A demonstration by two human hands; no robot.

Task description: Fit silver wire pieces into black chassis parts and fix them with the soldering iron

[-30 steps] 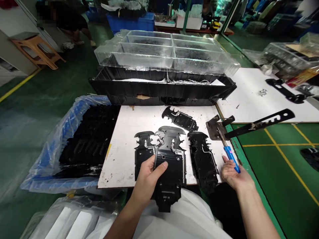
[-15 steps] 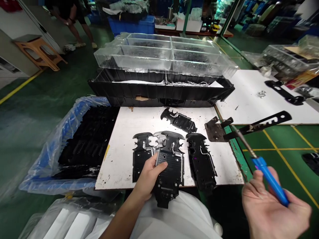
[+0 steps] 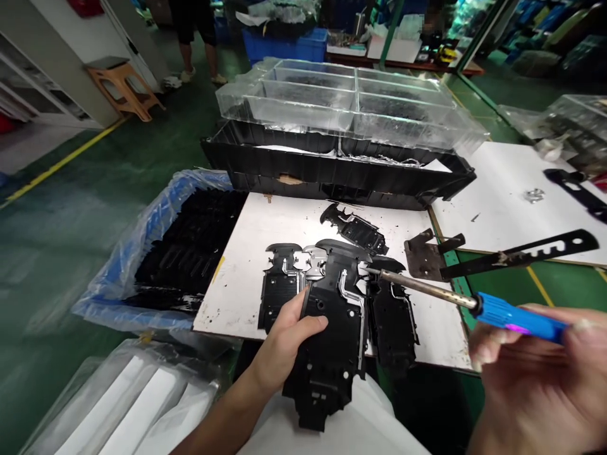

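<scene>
My left hand [image 3: 289, 335] grips a black moulded panel [image 3: 327, 360] with a bent metal strip on it, holding it tilted over the edge of a white board [image 3: 439, 335]. My right hand [image 3: 535, 373] holds a blue-handled soldering iron [image 3: 516, 322] level, at the right of the view. Its metal tip sits close to the panel's upper right edge, and contact cannot be told. Three similar panels [image 3: 279, 297] [image 3: 391, 322] [image 3: 355, 230] lie on the board, and the held panel partly covers two of them.
A blue-lined bin [image 3: 161, 246] of black panels sits to the left. Behind stand a black crate [image 3: 332, 167] and a clear compartment tray [image 3: 351, 104]. A metal stand [image 3: 424, 259] with a slotted black bar lies right, beside a second white board [image 3: 502, 196]. A person [image 3: 194, 25] stands far back.
My right hand has risen and swung the iron from pointing up-left to nearly level, with its tip now by the held panel. The left hand keeps the panel, and the view has shifted.
</scene>
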